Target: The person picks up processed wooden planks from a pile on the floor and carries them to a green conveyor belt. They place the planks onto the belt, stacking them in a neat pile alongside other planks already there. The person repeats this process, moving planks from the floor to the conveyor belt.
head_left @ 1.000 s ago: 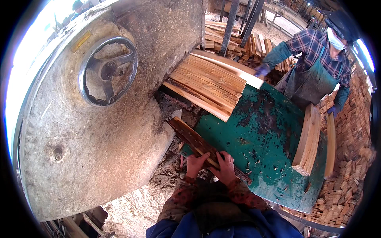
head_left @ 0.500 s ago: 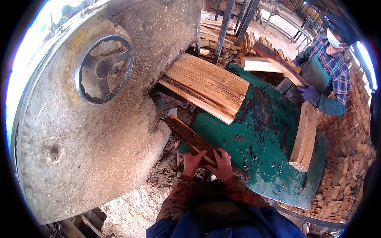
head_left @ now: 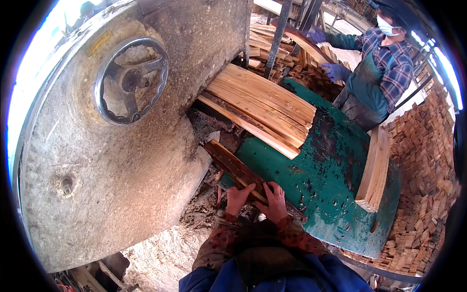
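Note:
Both my hands are closed on a dark, bark-edged wooden slab (head_left: 236,168), which slants from the machine's edge down across the near side of the green table. Thumb and fingers of my left hand (head_left: 238,198) grip its near edge. A short way to the right, my right hand (head_left: 274,203) holds the same slab with its fingers bent over the top. Beyond it, a row of pale sawn boards (head_left: 262,104) lies side by side, sticking out from beside the machine onto the green metal table (head_left: 326,180). The front board keeps a dark bark edge.
A large dusty machine housing (head_left: 116,194) with a metal handwheel (head_left: 131,80) fills the left. A short stack of boards (head_left: 374,168) rests at the table's right end. At the back right, a co-worker (head_left: 384,73) holds a slab (head_left: 306,44). Stacked wood (head_left: 423,194) lines the right side.
The co-worker has swung their wood away from the table toward the back pile. The row of sawn boards reaches slightly further over the table. My hands keep their grip, almost unmoved.

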The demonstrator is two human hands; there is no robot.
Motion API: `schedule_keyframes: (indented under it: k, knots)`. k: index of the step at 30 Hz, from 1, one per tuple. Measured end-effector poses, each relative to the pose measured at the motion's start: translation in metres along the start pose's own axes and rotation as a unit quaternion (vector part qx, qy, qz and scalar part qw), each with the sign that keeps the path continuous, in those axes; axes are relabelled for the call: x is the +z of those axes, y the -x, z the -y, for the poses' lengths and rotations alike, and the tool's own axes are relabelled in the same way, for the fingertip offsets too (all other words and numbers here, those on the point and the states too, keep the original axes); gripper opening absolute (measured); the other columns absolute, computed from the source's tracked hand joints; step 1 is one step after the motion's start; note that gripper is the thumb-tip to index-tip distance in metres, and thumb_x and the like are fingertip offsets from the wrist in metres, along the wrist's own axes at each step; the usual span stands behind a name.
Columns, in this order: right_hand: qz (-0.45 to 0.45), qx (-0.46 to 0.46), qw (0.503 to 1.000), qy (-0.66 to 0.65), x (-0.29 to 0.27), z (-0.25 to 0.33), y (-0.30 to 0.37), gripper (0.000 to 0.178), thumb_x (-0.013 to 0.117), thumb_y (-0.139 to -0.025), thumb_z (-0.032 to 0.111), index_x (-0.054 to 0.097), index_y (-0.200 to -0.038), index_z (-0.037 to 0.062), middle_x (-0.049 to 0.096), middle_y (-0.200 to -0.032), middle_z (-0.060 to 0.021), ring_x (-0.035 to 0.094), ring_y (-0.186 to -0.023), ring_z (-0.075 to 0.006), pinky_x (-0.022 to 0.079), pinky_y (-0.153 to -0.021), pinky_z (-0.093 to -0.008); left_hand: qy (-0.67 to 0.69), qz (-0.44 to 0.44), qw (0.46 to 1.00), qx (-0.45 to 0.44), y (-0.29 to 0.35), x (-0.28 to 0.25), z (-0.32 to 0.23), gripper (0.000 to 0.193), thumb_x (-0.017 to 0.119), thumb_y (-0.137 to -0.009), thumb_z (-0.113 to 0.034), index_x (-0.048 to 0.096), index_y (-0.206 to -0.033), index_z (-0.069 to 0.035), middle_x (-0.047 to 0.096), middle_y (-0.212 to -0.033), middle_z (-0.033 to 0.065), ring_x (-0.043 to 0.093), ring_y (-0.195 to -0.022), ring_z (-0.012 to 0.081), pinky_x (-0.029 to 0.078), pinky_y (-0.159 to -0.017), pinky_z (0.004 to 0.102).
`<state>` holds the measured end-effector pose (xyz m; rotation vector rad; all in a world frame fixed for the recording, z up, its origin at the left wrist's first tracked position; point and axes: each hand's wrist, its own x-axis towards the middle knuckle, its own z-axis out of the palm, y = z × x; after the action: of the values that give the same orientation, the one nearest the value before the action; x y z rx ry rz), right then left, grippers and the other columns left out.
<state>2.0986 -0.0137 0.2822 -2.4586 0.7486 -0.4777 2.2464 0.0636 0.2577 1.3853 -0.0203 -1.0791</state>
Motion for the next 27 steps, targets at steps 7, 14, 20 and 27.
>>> schedule_keyframes:
  k: [7,14,20,27]
  knots:
    - [-0.002,-0.004,1.0,0.006,0.001,-0.001,0.0,0.074,0.079,-0.071,0.03,0.049,-0.13,-0.0023,0.043,-0.128,-0.0199,0.042,-0.118,-0.0385,0.035,-0.101,-0.0478,0.025,0.003,0.998,0.05,-0.001,0.002,0.004,0.032,0.078,-0.079,-0.012,0.067,-0.103,0.004,0.07,-0.092,0.0081,0.067,-0.076,0.0148,0.057,-0.065,0.0297]
    - [-0.002,-0.001,1.0,0.001,-0.001,0.001,-0.001,0.074,0.079,-0.07,0.03,0.049,-0.13,-0.0019,0.043,-0.128,-0.0198,0.042,-0.119,-0.0388,0.035,-0.1,-0.048,0.028,0.016,0.999,0.035,0.001,0.001,0.001,0.031,0.078,-0.079,-0.013,0.067,-0.103,0.004,0.07,-0.092,0.0077,0.067,-0.075,0.0149,0.057,-0.063,0.0293]
    - [-0.011,-0.004,1.0,-0.008,0.0,0.0,0.0,0.073,0.079,-0.069,0.027,0.049,-0.13,-0.0008,0.043,-0.127,-0.0198,0.042,-0.118,-0.0396,0.035,-0.1,-0.0481,0.021,0.011,0.999,0.033,-0.005,-0.001,0.01,0.032,0.078,-0.079,-0.015,0.067,-0.102,0.004,0.07,-0.091,0.0082,0.067,-0.074,0.0154,0.057,-0.062,0.0298]
    - [-0.005,-0.003,1.0,0.004,0.0,0.0,0.0,0.074,0.08,-0.07,0.026,0.049,-0.131,-0.0013,0.042,-0.129,-0.02,0.042,-0.119,-0.0392,0.036,-0.099,-0.0479,0.007,0.003,1.0,0.016,-0.011,-0.004,0.016,0.035,0.08,-0.079,-0.016,0.067,-0.103,0.005,0.07,-0.09,0.0078,0.066,-0.075,0.0137,0.056,-0.063,0.0288]
